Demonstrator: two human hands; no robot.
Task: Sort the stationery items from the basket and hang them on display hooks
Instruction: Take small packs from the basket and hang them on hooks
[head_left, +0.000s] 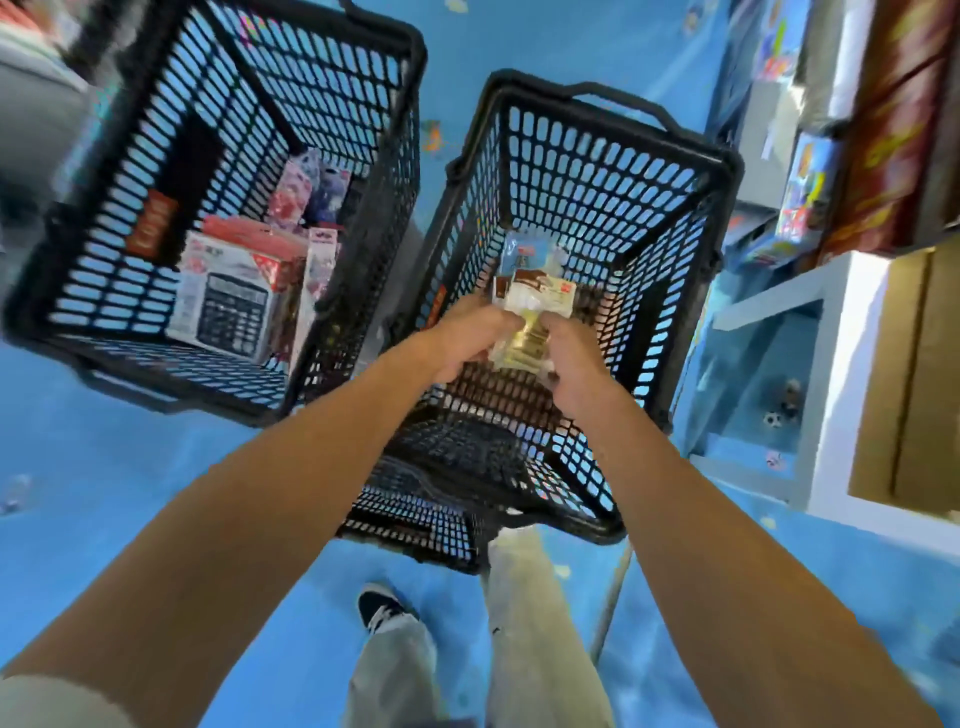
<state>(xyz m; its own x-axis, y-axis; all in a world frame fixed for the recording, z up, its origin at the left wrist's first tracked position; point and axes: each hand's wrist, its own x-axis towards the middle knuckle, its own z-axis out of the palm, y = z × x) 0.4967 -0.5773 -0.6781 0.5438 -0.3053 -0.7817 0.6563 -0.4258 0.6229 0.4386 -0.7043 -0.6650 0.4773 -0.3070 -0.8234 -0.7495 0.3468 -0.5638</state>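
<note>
Held low inside the right-hand black plastic mesh basket (597, 166), just above its floor: a small stack of clear-wrapped stationery packets (524, 327) with white header cards and yellowish contents. Gripped from both sides, by the left hand (462, 338) curled round one edge and by the right hand (576, 364) curled round the other. Probably squared up this way so as to lift out as one bundle, header cards together, ready for hooks. Left lying further in, towards the far wall: a few more carded packets (530, 254), blue and white. Set just beside, on the blue floor (130, 493): a second black mesh basket (322, 78) holding a white calculator box (228, 306) and red-and-white packs, seemingly a separate lot kept apart.

Hard to make out: the fingertips, buried behind the stack; the number of packets in the grip; the print on any card, smeared by blur. No display hooks in view. Cut off at the right edge: a white shelf unit (836, 364) with coloured boxes above it.
</note>
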